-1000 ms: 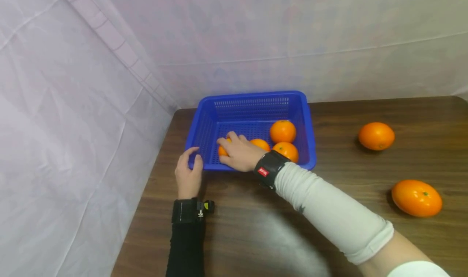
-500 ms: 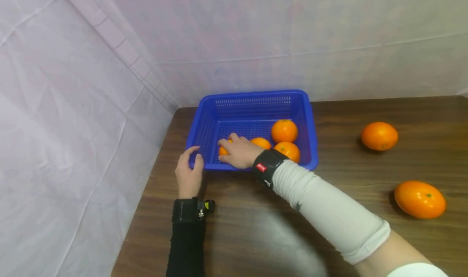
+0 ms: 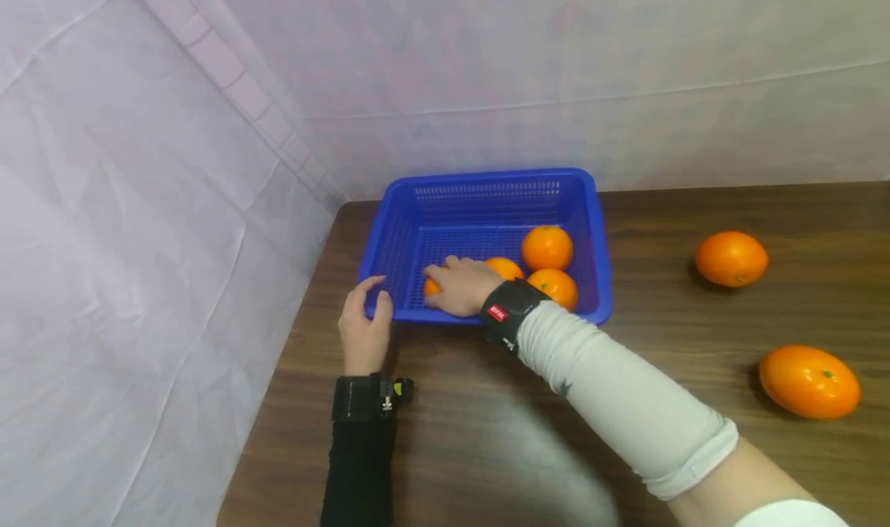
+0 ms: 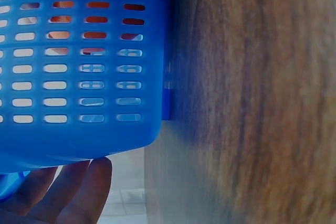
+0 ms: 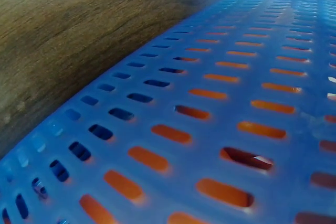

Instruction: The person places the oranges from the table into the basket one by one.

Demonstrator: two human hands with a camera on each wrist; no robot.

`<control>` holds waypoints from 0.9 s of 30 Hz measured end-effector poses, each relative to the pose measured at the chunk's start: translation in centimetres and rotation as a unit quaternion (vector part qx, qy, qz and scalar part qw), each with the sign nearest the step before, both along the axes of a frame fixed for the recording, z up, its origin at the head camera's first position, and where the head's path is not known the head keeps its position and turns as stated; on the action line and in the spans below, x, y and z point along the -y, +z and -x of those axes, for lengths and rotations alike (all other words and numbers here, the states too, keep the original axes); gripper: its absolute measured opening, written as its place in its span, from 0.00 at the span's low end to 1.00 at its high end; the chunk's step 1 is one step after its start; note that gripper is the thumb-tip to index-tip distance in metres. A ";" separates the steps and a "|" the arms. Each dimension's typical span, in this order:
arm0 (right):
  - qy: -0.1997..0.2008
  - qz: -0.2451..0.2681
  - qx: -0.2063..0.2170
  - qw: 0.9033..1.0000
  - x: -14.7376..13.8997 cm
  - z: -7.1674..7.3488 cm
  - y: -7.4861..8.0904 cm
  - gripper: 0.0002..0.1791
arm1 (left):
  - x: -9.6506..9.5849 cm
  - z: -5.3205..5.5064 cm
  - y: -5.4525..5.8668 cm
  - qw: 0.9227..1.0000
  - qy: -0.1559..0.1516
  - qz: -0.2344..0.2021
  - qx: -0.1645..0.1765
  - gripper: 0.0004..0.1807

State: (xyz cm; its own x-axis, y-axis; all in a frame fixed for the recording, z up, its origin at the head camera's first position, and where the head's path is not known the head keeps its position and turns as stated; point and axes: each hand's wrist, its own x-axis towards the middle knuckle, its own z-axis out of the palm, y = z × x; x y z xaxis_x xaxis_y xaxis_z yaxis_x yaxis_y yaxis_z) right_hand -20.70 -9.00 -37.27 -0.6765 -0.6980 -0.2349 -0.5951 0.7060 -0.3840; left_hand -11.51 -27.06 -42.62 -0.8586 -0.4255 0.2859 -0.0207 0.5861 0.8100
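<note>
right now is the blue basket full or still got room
Room left: the blue basket holds four oranges, one under the right hand; its far half is bare.

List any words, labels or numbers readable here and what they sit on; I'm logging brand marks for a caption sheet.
Red tag with white marks on the black wristband of the right hand: too small and blurred to read.
Small white mark lower on that same wristband: unreadable.
Yellow and metal fitting on the black left wrist strap: no text legible.
Blue basket, oranges and table: no writing visible.
</note>
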 end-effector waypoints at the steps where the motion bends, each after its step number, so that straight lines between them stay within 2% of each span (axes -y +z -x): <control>1: -0.002 0.000 -0.001 1.000 0.0 0.0 0.0 0.36 | 0.0 0.0 0.0 1.000 0.000 0.002 -0.001 0.16; 6: -0.014 0.018 -0.013 1.000 -0.1 -0.2 -0.2 0.35 | 0.1 0.1 -0.1 1.000 0.002 0.001 -0.007 0.16; 15: -0.019 0.064 -0.062 0.996 -0.6 -0.6 0.1 0.29 | 0.5 0.2 0.0 1.000 0.001 -0.003 -0.013 0.16; 27: -0.015 0.100 -0.074 0.992 -2.4 -1.8 0.9 0.29 | 0.9 0.4 -0.1 1.000 -0.005 -0.007 -0.014 0.16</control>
State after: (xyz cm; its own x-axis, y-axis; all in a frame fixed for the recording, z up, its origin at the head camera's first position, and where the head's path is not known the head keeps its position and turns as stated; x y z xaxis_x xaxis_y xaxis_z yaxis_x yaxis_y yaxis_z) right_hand -18.93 -6.57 -36.33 -0.7139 -0.7002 0.0088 -0.6354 0.6424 -0.4284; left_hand -11.93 -27.91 -42.72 -0.8548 -0.4209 0.3035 0.0071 0.5752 0.8180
